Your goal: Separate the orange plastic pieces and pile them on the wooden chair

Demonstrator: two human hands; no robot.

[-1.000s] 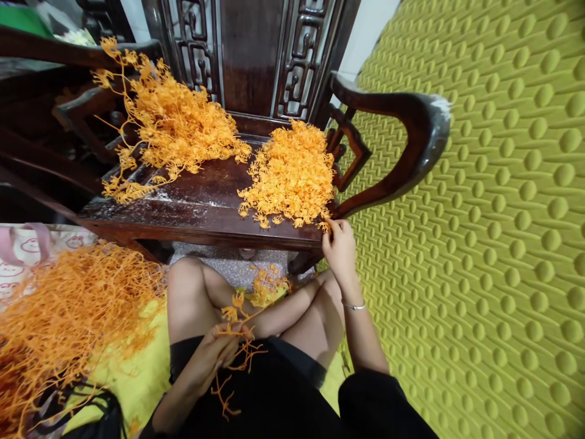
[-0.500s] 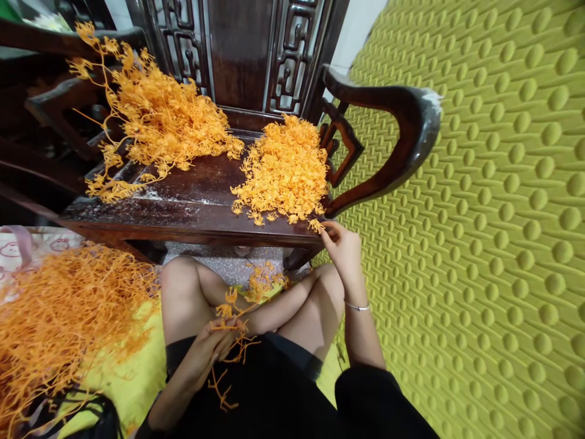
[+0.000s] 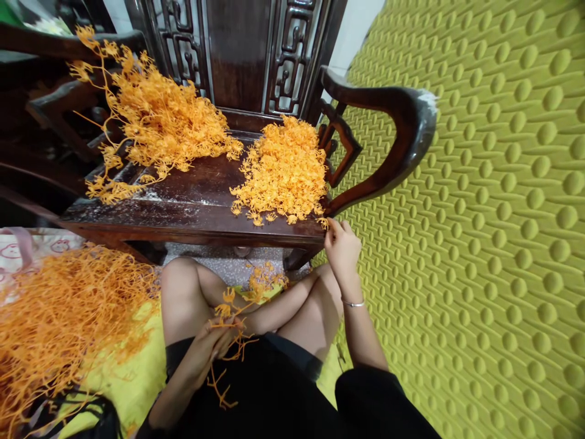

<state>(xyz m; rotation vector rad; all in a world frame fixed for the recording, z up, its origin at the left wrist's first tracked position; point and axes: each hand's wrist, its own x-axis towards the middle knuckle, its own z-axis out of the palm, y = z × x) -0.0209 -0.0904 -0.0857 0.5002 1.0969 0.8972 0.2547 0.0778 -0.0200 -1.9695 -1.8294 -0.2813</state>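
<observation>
Over my lap, my left hand is closed around an orange branched stem. Claw-shaped tips stick out above its fingers, and bare twigs hang below. At the front right corner of the dark wooden chair seat, my right hand pinches a small orange claw-shaped piece between thumb and fingers. Just behind that hand lies a heap of loose orange claw-shaped pieces. Farther left on the seat is a larger pile of orange branched stems with claw-shaped tips, some reaching over the left side.
Bare orange twigs form a big tangle on the left, over yellow cloth. The chair's curved armrest rises at the right, beside a yellow-green bumpy surface. More orange pieces lie beyond my crossed legs.
My right hand has moved slightly right and up along the seat's corner, with the small claw-shaped piece at its fingertips. My left hand stays almost still with the branched stem.
</observation>
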